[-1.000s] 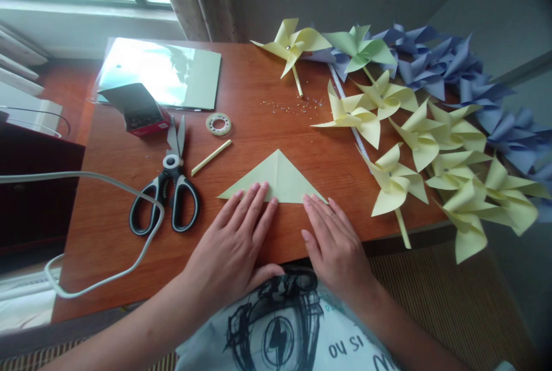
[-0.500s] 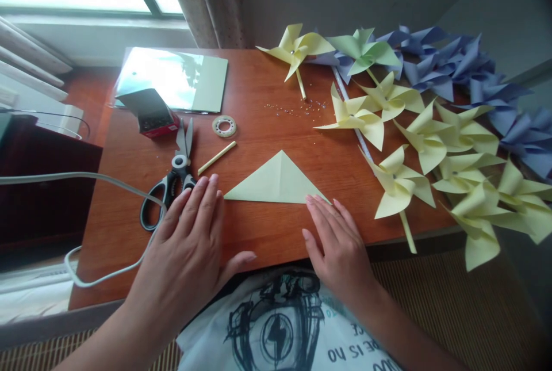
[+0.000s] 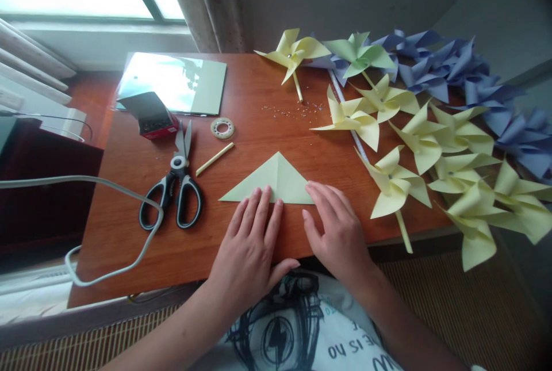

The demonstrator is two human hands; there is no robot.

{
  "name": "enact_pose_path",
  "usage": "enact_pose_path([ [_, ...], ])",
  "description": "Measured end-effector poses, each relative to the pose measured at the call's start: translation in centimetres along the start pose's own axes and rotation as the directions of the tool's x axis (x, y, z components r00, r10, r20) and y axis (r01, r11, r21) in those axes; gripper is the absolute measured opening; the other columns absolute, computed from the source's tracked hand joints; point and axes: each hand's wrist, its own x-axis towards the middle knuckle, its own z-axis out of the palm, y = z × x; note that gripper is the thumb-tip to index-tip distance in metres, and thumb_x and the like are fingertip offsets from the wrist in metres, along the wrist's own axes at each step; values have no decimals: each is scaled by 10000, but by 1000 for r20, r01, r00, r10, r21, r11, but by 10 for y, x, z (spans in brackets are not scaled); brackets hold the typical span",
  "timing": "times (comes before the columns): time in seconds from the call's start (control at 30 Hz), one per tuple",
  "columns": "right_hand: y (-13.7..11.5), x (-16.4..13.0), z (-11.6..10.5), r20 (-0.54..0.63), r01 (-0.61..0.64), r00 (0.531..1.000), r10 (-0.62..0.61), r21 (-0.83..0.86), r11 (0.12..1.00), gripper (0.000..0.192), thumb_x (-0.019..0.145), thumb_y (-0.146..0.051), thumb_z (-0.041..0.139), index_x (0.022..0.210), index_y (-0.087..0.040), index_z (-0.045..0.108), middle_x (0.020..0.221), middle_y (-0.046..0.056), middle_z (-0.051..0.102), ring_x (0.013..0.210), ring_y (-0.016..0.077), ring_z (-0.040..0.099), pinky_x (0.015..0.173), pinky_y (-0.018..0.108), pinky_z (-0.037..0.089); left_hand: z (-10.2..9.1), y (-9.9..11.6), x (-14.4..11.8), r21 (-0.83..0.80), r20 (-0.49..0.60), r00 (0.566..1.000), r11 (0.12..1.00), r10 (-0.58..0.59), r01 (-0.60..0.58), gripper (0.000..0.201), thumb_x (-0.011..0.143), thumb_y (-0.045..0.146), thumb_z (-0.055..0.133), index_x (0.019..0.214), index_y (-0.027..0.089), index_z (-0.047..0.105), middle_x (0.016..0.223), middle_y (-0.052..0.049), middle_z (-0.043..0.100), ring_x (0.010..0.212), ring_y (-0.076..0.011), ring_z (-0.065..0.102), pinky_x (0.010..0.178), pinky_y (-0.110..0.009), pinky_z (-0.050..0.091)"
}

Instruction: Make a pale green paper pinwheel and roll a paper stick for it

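A pale yellow-green paper folded into a triangle (image 3: 271,181) lies flat on the wooden table (image 3: 241,233), its long edge toward me. My left hand (image 3: 250,244) lies palm down with the fingertips resting on the middle of that long edge. My right hand (image 3: 336,227) is flat too, its fingertips covering the triangle's right corner. Neither hand grips anything.
Black-handled scissors (image 3: 176,187) lie left of the triangle, with a thin paper stick (image 3: 214,158), a tape roll (image 3: 223,127), a small red box (image 3: 150,115) and a plastic-wrapped paper pack (image 3: 172,80) behind. Several yellow (image 3: 397,184), green (image 3: 357,54) and blue pinwheels (image 3: 448,66) fill the right side. A grey cable (image 3: 107,187) crosses left.
My left hand moved right from beside the scissors onto the triangle's long edge. My right hand slid slightly forward over the right corner.
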Motion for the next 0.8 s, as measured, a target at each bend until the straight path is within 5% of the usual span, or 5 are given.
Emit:
enact_pose_path([
  [0.2,1,7,6,5,-6,1000,6,-7,1000,446,939,-149,568,1381,-113,532,1373,174,646,1291,331,575,1103,529,487,0,-2,-2,-20,-19,1000,1000,11,-11,981,883,702,513,1550,2,345,1649,-295,227,1544,-450,174,1240,-566,187],
  [0.4,0,10,3,-91,-115,985,146,287,951,402,938,-118,562,1333,-194,561,1261,136,670,1163,256,654,1018,434,571,-5,-1,-1,-47,-29,1000,999,-11,9,822,929,573,547,1545,55,379,1653,-260,256,1542,-425,211,1227,-566,240],
  [0.6,6,15,2,-87,-177,968,233,417,892,375,927,-105,566,1269,-248,627,1254,101,671,1073,231,683,907,393,615,-10,-11,7,-57,-139,990,998,-35,28,575,954,344,578,1461,87,494,1545,-197,493,1454,-360,424,1179,-515,357],
  [0.8,3,17,-5,7,-277,927,374,686,673,263,931,-169,613,1164,-258,694,1253,81,676,1129,227,661,945,379,587,-14,-25,21,3,-338,941,1000,18,-18,355,929,161,609,1281,139,639,1374,-142,670,1269,-305,625,1118,-477,423],
])
